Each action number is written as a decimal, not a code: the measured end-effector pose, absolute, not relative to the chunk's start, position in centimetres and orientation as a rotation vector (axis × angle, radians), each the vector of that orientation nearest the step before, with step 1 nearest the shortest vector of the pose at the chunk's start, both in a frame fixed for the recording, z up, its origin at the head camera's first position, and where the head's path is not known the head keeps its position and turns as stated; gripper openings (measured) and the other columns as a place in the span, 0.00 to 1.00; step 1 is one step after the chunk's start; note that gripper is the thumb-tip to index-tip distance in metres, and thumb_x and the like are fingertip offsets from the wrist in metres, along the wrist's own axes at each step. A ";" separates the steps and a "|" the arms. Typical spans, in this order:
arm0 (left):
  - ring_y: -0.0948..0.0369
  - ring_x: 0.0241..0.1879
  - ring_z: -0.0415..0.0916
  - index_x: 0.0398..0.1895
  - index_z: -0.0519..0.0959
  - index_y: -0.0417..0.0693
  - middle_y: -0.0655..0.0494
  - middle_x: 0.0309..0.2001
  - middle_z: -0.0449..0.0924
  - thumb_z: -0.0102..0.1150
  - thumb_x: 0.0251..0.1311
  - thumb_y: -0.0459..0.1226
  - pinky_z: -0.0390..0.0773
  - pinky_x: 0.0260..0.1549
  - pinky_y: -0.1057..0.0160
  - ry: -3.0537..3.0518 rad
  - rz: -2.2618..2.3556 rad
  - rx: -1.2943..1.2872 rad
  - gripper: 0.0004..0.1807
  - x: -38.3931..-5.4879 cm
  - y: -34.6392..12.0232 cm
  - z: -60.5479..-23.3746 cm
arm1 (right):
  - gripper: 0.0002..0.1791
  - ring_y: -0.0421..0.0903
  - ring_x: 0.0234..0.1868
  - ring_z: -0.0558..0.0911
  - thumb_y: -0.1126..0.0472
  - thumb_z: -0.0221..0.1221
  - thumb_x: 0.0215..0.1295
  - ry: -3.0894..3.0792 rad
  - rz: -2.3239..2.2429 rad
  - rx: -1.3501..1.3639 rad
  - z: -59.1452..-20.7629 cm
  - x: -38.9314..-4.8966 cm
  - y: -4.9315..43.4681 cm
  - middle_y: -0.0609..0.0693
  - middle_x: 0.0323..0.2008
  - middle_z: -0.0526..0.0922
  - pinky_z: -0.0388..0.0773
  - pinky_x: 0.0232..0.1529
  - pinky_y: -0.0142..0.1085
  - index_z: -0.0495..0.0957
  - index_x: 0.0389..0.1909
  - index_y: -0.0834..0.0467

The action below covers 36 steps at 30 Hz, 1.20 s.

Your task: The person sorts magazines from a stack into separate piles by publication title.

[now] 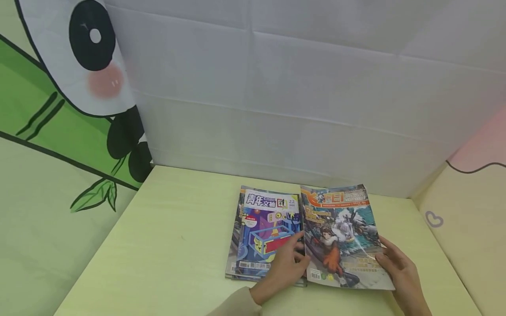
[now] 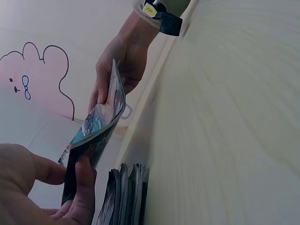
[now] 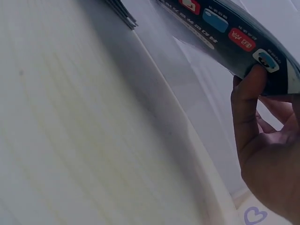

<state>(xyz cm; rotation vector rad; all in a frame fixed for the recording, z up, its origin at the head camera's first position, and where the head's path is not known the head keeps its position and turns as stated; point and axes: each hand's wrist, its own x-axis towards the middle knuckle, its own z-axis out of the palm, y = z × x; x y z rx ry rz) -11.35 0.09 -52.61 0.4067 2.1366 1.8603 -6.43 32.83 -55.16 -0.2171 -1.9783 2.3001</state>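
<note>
"So, where is that magazine (image 1: pixel 340 232) now?"

"Held up above the surface (image 1: pixel 158 241), cover facing the person, just right of the purple-topped pile (image 1: pixel 272 215). From the head view its left side seems to overlap the pile's edge; seen low from the left wrist, it is raised off the surface and bends in a curve."

"Are both hands on it?"

"Both. The left grip (image 1: pixel 285 263) pinches the left edge, digits on either face. The right grip (image 1: pixel 401 274) holds the right edge the same way, its thumb on the cover."

"Then what step is this?"

"Handling it in the air, I'd judge: taken hold of, not set down. The next move calls for the two hands to work level with each other, because something this floppy could sag or fan if one lags."

"Does anything stand in the way?"

"The pile, mainly. The left grip is right by its near corner and the sleeve (image 1: pixel 239 303) lies just in front, so a low pass could nudge those uneven edges. Behind, the pale backdrop (image 1: pixel 276 96) leaves little room past the far edge. The printed panda (image 1: pixel 59 52) on the left is well apart from it all."
</note>
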 end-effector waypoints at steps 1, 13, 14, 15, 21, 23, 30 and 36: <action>0.67 0.38 0.87 0.84 0.66 0.36 0.46 0.57 0.85 0.68 0.67 0.28 0.84 0.30 0.68 2.145 1.837 0.417 0.41 -11.4 0.3 -52.6 | 0.29 0.39 0.41 0.90 0.73 0.54 0.85 -1.978 2.300 -0.215 -55.2 -6.4 33.0 0.40 0.50 0.89 0.89 0.36 0.33 0.83 0.72 0.41; 0.66 0.44 0.84 0.85 0.60 0.29 0.49 0.58 0.80 0.72 0.64 0.27 0.84 0.43 0.70 2.189 1.705 0.469 0.48 -11.2 2.7 -52.1 | 0.29 0.37 0.42 0.89 0.76 0.55 0.83 -1.965 2.233 -0.248 -55.9 -5.6 35.0 0.39 0.48 0.90 0.87 0.39 0.29 0.85 0.70 0.42; 0.65 0.45 0.85 0.85 0.59 0.30 0.48 0.59 0.81 0.72 0.63 0.27 0.85 0.43 0.69 2.183 1.699 0.453 0.49 -11.2 2.9 -52.0 | 0.29 0.36 0.42 0.89 0.76 0.56 0.82 -1.975 2.208 -0.253 -56.0 -5.5 35.2 0.38 0.47 0.90 0.87 0.39 0.28 0.85 0.70 0.42; 0.64 0.46 0.85 0.86 0.59 0.30 0.47 0.61 0.81 0.73 0.62 0.27 0.85 0.43 0.69 2.183 1.692 0.440 0.49 -11.1 3.1 -52.0 | 0.29 0.35 0.42 0.88 0.76 0.56 0.82 -1.981 2.189 -0.257 -56.1 -5.5 35.3 0.38 0.47 0.90 0.86 0.40 0.27 0.85 0.70 0.43; 0.63 0.51 0.88 0.89 0.59 0.42 0.46 0.70 0.81 0.75 0.60 0.30 0.87 0.44 0.66 2.117 1.675 0.381 0.53 -10.7 4.0 -52.2 | 0.29 0.33 0.41 0.87 0.74 0.59 0.81 -2.047 2.084 -0.315 -56.4 -5.3 36.0 0.35 0.44 0.90 0.83 0.39 0.24 0.86 0.69 0.42; 0.64 0.52 0.88 0.89 0.59 0.46 0.48 0.72 0.80 0.76 0.60 0.32 0.87 0.44 0.65 2.106 1.661 0.366 0.54 -10.5 4.1 -52.3 | 0.28 0.31 0.41 0.86 0.73 0.60 0.81 -2.093 2.043 -0.357 -56.5 -5.3 36.2 0.33 0.43 0.90 0.82 0.39 0.24 0.86 0.69 0.39; 0.61 0.44 0.91 0.89 0.57 0.39 0.40 0.69 0.83 0.75 0.64 0.33 0.89 0.45 0.63 2.038 1.639 0.416 0.52 -10.0 4.1 -52.3 | 0.29 0.25 0.44 0.80 0.62 0.64 0.83 -2.334 1.845 -0.532 -56.7 -5.6 36.8 0.25 0.42 0.85 0.76 0.43 0.19 0.76 0.79 0.39; 0.56 0.49 0.92 0.88 0.57 0.38 0.36 0.72 0.79 0.75 0.64 0.31 0.89 0.48 0.63 1.954 1.652 0.414 0.52 -9.5 3.9 -52.2 | 0.35 0.17 0.46 0.74 0.46 0.67 0.80 -2.489 1.658 -0.799 -56.7 -6.3 36.6 0.14 0.43 0.77 0.73 0.46 0.15 0.72 0.83 0.48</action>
